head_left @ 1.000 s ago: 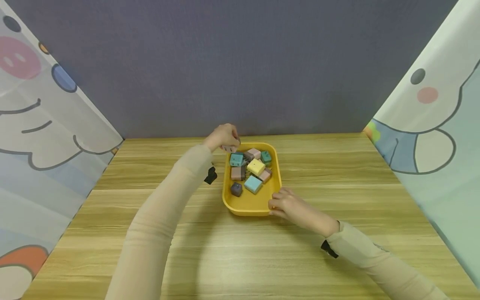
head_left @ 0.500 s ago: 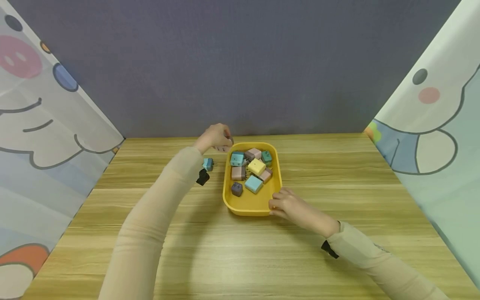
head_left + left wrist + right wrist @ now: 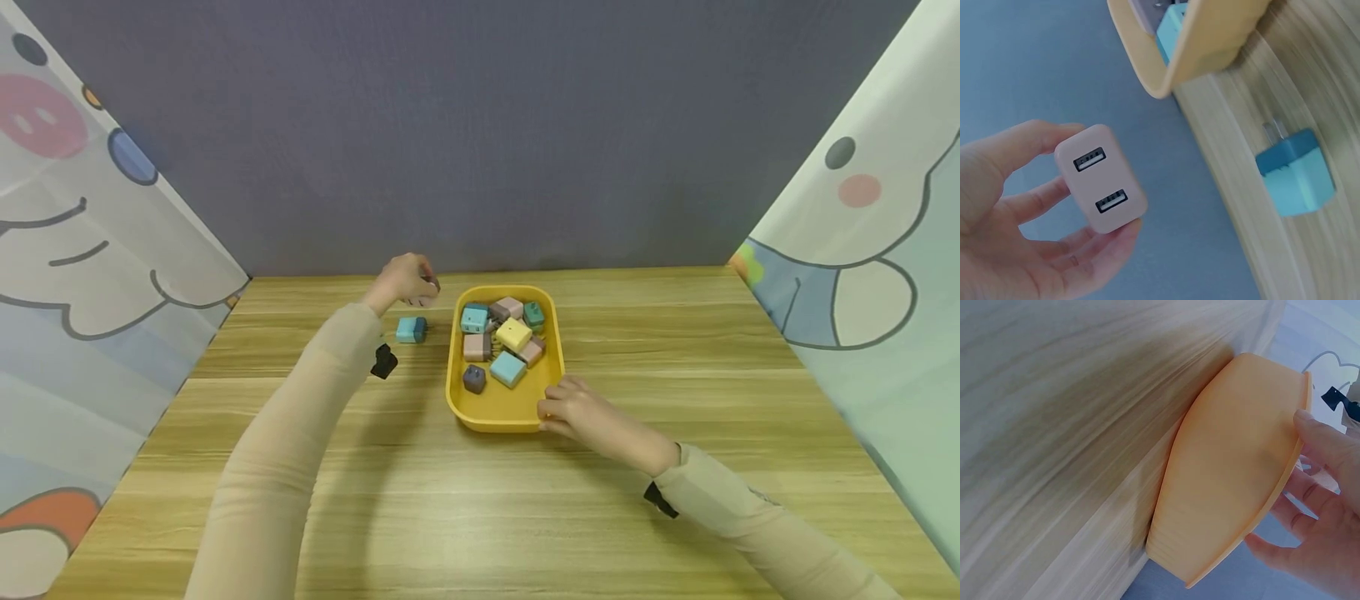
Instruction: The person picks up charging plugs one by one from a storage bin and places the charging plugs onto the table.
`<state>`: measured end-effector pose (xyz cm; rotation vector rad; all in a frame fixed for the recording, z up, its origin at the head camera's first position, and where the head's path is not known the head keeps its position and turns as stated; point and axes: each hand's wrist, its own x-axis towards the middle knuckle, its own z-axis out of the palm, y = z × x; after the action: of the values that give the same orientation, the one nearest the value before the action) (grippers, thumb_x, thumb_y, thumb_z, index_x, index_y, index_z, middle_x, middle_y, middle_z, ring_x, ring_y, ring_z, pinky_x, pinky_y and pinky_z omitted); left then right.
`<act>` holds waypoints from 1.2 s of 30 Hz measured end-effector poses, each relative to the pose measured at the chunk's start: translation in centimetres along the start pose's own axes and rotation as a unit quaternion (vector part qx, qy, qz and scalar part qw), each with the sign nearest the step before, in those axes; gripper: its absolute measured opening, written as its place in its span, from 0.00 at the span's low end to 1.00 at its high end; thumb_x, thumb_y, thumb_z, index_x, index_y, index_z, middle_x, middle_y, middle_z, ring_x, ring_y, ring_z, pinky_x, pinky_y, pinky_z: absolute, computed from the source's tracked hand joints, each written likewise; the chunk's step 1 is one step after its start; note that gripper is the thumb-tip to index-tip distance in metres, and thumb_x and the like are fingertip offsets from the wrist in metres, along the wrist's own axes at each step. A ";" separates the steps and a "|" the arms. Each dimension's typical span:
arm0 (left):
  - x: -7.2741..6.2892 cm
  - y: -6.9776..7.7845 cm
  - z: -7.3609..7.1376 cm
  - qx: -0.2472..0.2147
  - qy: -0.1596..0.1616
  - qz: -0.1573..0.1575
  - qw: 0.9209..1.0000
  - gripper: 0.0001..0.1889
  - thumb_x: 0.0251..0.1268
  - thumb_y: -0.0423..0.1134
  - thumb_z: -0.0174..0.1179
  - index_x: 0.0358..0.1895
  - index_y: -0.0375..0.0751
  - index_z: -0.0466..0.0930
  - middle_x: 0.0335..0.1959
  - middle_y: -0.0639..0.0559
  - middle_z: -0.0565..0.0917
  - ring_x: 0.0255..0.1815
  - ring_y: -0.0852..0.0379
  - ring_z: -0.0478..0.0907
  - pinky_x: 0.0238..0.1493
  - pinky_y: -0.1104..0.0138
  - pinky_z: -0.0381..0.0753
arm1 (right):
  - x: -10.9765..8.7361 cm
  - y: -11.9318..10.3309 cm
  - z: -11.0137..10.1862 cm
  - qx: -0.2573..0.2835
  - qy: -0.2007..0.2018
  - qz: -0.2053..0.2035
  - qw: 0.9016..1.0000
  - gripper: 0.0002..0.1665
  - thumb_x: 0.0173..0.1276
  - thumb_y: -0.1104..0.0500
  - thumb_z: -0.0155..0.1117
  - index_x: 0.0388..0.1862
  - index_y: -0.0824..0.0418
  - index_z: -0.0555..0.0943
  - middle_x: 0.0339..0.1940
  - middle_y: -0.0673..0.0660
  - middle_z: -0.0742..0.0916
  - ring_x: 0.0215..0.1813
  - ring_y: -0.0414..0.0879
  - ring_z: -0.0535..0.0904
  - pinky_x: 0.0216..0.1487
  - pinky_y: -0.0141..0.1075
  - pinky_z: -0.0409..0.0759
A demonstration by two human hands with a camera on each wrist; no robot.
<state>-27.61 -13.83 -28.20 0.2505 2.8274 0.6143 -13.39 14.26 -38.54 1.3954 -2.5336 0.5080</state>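
My left hand [image 3: 405,279] is raised above the table, left of the yellow tray [image 3: 504,423]. Thumb and fingers hold a pink USB wall charger [image 3: 1102,178] by its sides, its two USB ports turned toward the left wrist camera. A blue charger [image 3: 410,330] with metal prongs lies on the table below that hand. My right hand [image 3: 588,418] grips the tray's near right corner, fingers over the rim [image 3: 1291,464]. Inside the tray lie several chargers, among them a yellow charger [image 3: 513,334], a light blue charger [image 3: 507,369] and a small dark purple charger [image 3: 474,379].
The wooden table [image 3: 480,517] ends at a dark grey wall panel [image 3: 480,150] behind the tray. Cartoon-printed sheets [image 3: 847,208] slope along both sides. Each wrist carries a black strap piece [image 3: 384,362].
My left hand has moved left from over the tray's far left corner, carrying the pink charger. The blue charger on the table has come into view. My right hand stays put.
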 end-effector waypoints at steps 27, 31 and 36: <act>0.3 -6.2 1.5 -0.041 0.042 -0.049 0.997 0.20 0.52 0.31 0.50 0.50 0.27 0.70 0.53 0.31 0.68 0.38 0.46 0.66 0.41 0.58 0.69 | 0.0 0.0 -0.1 -0.011 -0.001 -0.001 1.000 0.07 0.56 0.59 0.62 0.23 0.54 0.73 0.22 0.45 0.71 0.31 0.41 0.65 0.48 0.44 0.69; 0.3 -6.7 1.7 -0.040 0.054 -0.049 0.997 0.20 0.51 0.31 0.50 0.50 0.26 0.70 0.53 0.31 0.68 0.40 0.45 0.65 0.43 0.57 0.69 | 0.0 0.0 0.0 -0.015 -0.001 -0.001 1.000 0.07 0.56 0.59 0.63 0.24 0.54 0.74 0.23 0.45 0.72 0.31 0.41 0.66 0.48 0.44 0.69; 0.4 -7.3 2.0 -0.048 0.059 -0.055 0.996 0.21 0.50 0.30 0.50 0.50 0.25 0.69 0.53 0.31 0.68 0.40 0.45 0.65 0.39 0.59 0.68 | 0.1 -0.1 0.0 -0.016 0.002 -0.002 1.000 0.07 0.56 0.59 0.63 0.24 0.54 0.74 0.23 0.45 0.72 0.31 0.41 0.66 0.47 0.43 0.69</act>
<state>-28.29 -19.51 -33.15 0.0434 2.8901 0.7610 -13.37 14.19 -38.49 1.3861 -2.5243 0.4675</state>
